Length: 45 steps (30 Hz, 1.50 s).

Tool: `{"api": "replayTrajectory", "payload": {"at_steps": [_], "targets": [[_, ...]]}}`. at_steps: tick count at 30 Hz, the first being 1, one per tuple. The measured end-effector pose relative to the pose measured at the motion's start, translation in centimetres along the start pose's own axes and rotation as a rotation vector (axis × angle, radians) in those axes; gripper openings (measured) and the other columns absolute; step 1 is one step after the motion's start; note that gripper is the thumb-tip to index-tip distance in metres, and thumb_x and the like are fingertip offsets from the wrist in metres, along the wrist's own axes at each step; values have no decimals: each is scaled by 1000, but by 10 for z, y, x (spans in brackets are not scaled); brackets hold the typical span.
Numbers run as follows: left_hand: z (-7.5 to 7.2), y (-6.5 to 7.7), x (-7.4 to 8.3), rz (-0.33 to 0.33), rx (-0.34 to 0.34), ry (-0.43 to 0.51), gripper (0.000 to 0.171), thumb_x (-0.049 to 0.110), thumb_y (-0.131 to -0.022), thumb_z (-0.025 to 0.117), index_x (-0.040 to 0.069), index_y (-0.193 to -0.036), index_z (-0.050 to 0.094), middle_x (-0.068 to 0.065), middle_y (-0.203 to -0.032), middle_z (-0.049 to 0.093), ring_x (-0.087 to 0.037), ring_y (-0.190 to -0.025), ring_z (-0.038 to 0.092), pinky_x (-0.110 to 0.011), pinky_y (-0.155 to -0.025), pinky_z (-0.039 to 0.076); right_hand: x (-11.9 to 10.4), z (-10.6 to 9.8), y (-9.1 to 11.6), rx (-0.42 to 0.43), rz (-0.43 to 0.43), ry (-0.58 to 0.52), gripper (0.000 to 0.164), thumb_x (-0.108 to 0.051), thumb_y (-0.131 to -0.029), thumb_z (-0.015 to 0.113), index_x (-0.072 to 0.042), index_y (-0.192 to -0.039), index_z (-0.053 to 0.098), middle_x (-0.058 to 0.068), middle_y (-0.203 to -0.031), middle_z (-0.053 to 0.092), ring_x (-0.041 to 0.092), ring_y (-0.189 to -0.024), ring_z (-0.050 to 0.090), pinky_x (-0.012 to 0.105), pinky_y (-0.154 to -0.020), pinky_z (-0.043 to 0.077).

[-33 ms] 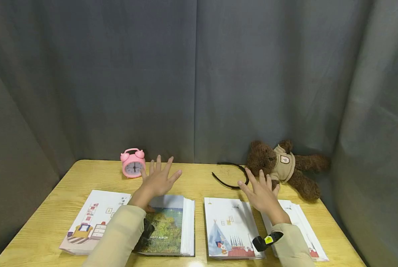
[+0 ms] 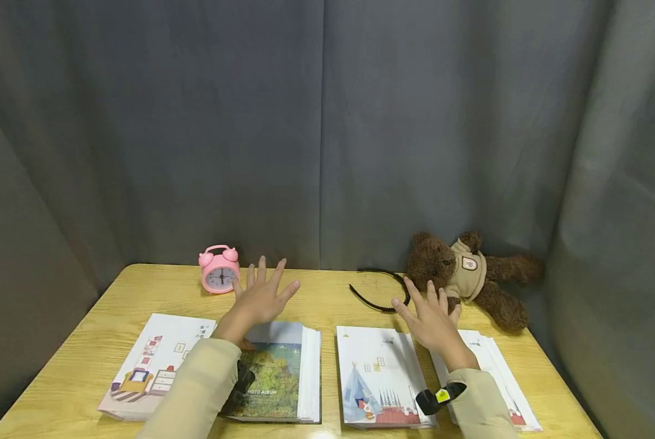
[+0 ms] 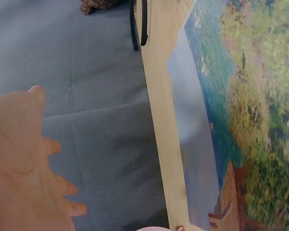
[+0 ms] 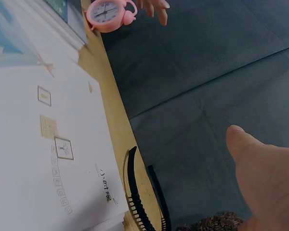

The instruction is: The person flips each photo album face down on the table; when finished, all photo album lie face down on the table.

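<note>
My left hand (image 2: pixel 257 300) hovers with fingers spread over the photo album (image 2: pixel 275 372), whose cover shows a landscape. Its fingertips overlap the edge of a pink alarm clock (image 2: pixel 220 278) in the head view. With fingers also spread, my right hand (image 2: pixel 430 320) is held above two white illustrated books, the tent-cover book (image 2: pixel 379 378) and the book beside it (image 2: pixel 500 384). A black headband (image 4: pixel 135 192) lies just beyond the right fingertips. Behind that hand, a brown teddy bear (image 2: pixel 429 259) in a beige shirt lies on its side. Both hands hold nothing.
Another white book (image 2: pixel 157 341) with an armchair drawing lies at the left, partly behind the left sleeve. Everything rests on a wooden table (image 2: pixel 75 366). Grey curtains (image 2: pixel 322 134) enclose its back and sides.
</note>
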<state>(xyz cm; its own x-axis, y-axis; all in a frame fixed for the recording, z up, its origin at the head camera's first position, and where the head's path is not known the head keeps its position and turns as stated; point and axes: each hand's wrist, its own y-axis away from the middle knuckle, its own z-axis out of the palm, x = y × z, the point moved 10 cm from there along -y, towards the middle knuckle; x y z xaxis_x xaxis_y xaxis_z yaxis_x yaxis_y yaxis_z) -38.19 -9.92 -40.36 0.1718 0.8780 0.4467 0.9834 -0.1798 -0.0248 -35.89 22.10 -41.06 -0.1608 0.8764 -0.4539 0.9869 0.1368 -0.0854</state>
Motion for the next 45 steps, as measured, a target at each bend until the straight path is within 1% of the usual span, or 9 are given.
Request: {"api": "replayTrajectory", "payload": {"at_steps": [5, 15, 20, 24, 30, 35, 39, 42, 45], "targets": [[-1, 1, 1, 7, 9, -5, 75, 63, -101, 30, 24, -162, 9, -21, -163, -9, -46, -147, -9, -72, -105, -13, -3, -2, -1, 16, -14, 5, 76, -64, -101, 32, -20, -161, 18, 35, -159, 1, 59, -141, -4, 80, -98, -11], [-15, 5, -3, 2, 42, 7, 76, 64, -101, 33, 25, -161, 10, -20, -163, -10, -46, -147, -9, -75, -105, -8, -11, -7, -7, 35, -40, 2, 74, -63, -101, 33, -22, -161, 17, 32, -160, 2, 57, -143, -4, 79, -99, -10], [-15, 5, -4, 1, 48, -1, 76, 65, -100, 32, 25, -162, 10, -20, -164, -9, -46, -147, -8, -74, -106, -6, -12, -8, -6, 44, -47, -4, 75, -63, -101, 34, -24, -161, 13, 34, -159, 2, 58, -142, -3, 80, -98, -10], [-12, 4, -3, 4, 27, 5, 77, 64, -100, 33, 24, -161, 8, -18, -164, -11, -44, -148, -7, -72, -109, -3, -13, -8, -5, 42, -54, -11, 76, -62, -101, 36, -28, -162, 5, 34, -159, 2, 58, -142, -3, 80, -99, -10], [-12, 3, 3, 15, 25, -8, 80, 66, -100, 31, 20, -161, 7, -15, -165, -6, -42, -149, -3, -69, -110, -4, -17, -13, 2, 13, -78, -53, 75, -59, -101, 39, -30, -161, 5, 33, -159, 2, 59, -142, -2, 80, -98, -9], [-1, 6, 27, 35, 4, 59, 82, 65, -100, 35, 21, -162, 4, -27, -162, 1, -45, -147, -1, -68, -112, 2, -3, -21, 20, -40, -99, -55, 75, -56, -102, 43, -28, -162, 7, 33, -160, 1, 60, -141, -1, 79, -101, -3], [17, 8, 67, 126, -25, 141, 85, 62, -100, 38, 18, -161, 0, -25, -162, 7, -44, -148, 2, -66, -113, 6, 15, -29, 38, -93, -120, -94, 73, -51, -104, 44, -22, -162, 10, 33, -159, 11, 59, -141, 11, 78, -101, 14], [44, 10, 105, 204, -84, 179, 85, 63, -99, 41, 18, -161, 4, -19, -163, 11, -40, -149, 5, -62, -115, 7, 34, -33, 53, -147, -104, -126, 71, -49, -104, 44, -15, -161, 16, 32, -157, 21, 57, -139, 21, 76, -99, 24], [82, 17, 142, 250, -159, 185, 89, 66, -96, 44, 17, -161, 9, -15, -163, 14, -35, -150, 6, -58, -116, 5, 62, -34, 72, -197, -59, -120, 72, -48, -104, 46, -7, -158, 23, 32, -154, 27, 57, -137, 24, 75, -97, 28]]}}
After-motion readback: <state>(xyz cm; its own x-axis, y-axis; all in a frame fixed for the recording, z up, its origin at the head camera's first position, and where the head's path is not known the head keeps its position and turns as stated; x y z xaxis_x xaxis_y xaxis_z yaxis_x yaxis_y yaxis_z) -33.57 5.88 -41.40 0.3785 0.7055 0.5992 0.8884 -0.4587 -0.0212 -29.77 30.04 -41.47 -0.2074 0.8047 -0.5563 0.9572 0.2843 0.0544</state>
